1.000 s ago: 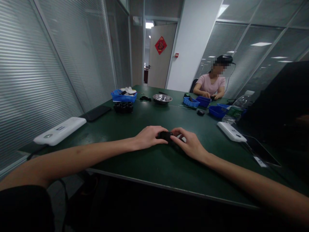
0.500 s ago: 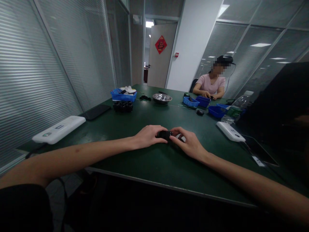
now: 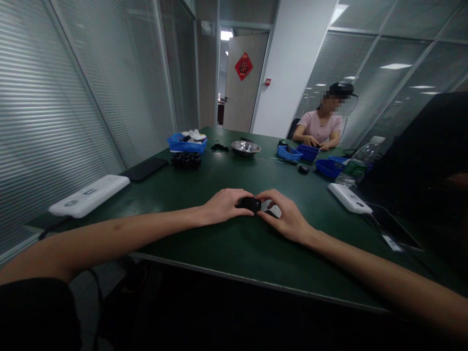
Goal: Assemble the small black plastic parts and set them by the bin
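A short black cylindrical part with a ridged edge lies sideways between my hands, just above or on the green table. My left hand is wrapped round its left end, thumb on the near side. At its right end, the thumb and forefinger of my right hand pinch the rim from two sides. Behind the right fingers, a small pale patch and a dark item show in part; I cannot make out what they are.
Farther back are several black round parts, a blue basket, a metal bowl and blue bins. White power banks lie at both sides. A bottle stands right. A person sits across.
My right thumb and forefinger have shifted slightly round the black part's right end, and the gap inside the right hand looks wider. The left hand stays nearly still.
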A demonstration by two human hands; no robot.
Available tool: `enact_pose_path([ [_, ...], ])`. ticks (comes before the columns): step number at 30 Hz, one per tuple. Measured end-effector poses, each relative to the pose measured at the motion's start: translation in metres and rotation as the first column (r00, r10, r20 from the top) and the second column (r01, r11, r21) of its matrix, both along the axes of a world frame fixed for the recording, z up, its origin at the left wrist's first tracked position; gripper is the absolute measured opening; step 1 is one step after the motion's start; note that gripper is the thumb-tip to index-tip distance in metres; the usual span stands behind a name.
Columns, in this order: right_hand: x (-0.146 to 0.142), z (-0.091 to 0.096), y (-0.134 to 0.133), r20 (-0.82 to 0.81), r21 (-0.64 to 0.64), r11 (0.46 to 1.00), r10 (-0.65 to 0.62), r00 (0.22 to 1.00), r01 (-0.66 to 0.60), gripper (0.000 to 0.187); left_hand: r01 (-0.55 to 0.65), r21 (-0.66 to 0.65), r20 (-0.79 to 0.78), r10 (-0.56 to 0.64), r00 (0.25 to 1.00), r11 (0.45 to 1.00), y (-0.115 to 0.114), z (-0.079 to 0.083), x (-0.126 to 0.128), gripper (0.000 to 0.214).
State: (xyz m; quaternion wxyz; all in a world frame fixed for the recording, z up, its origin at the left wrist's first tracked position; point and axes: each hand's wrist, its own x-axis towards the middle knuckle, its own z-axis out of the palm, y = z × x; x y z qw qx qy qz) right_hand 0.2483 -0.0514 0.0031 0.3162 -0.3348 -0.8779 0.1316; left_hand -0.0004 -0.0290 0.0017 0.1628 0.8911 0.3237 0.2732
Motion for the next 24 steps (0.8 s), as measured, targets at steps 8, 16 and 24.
enact_pose_path([
  [8,-0.0017,0.0026,-0.0024,-0.018,-0.075,0.992,-0.105,0.994,0.103,0.025,0.012,0.001,0.005,-0.012,1.0,1.0,-0.0003,-0.0001,-0.0002,0.044],
  [16,0.0005,0.0027,-0.001,-0.055,0.005,0.999,0.033,0.998,-0.033,0.026,-0.01,0.005,-0.01,0.01,1.0,1.0,0.0002,-0.0009,-0.0006,0.046],
  [24,-0.0015,0.0024,-0.0024,-0.034,-0.061,0.991,-0.125,0.992,0.123,0.025,0.007,0.016,0.012,-0.008,1.0,1.0,0.0005,-0.0014,0.0001,0.044],
])
